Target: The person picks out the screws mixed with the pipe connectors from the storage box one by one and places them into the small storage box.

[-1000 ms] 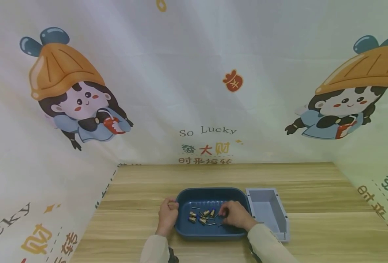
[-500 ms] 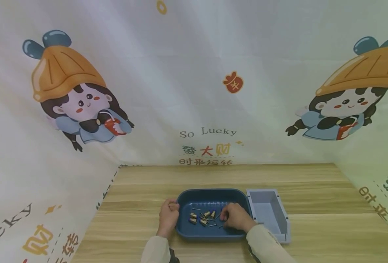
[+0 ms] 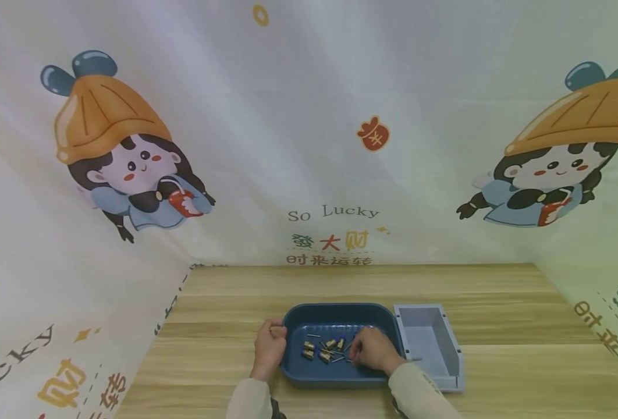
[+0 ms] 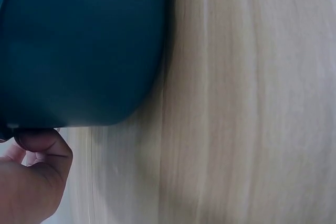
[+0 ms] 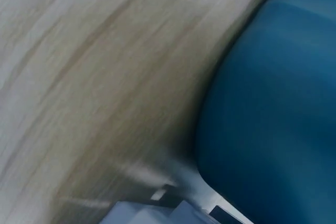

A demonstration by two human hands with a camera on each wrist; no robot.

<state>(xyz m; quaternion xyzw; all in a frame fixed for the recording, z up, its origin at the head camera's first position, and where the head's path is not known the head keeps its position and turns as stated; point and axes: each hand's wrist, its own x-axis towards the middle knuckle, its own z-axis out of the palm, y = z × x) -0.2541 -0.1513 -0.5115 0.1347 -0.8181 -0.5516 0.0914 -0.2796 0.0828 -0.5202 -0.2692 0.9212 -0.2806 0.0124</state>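
A dark blue tray (image 3: 335, 381) stands on the table with several brass-coloured fittings (image 3: 324, 356), some with blue ends, and several thin metal pins (image 3: 313, 335) inside. At its left end my left hand (image 3: 269, 350) grips the rim; the left wrist view has that hand (image 4: 37, 177) with thumb and bent fingers at the tray's edge (image 4: 84, 51). My right hand (image 3: 376, 350) reaches into the tray's right part, fingers bent down beside the pins. Whether its fingertips pinch a pin is hidden. Only the tray's outer wall (image 5: 273, 108) shows in the right wrist view, not the hand.
A grey open-topped bin (image 3: 429, 334) stands against the tray's right side, and a thin pin (image 3: 415, 359) shows at its near left part. The wooden table (image 3: 215, 326) is bounded by a printed cloth backdrop (image 3: 330, 174) behind and on both sides.
My right hand has shifted slightly left and nearer within the tray, among the pins. My left hand stays on the rim. The head view has tilted a little.
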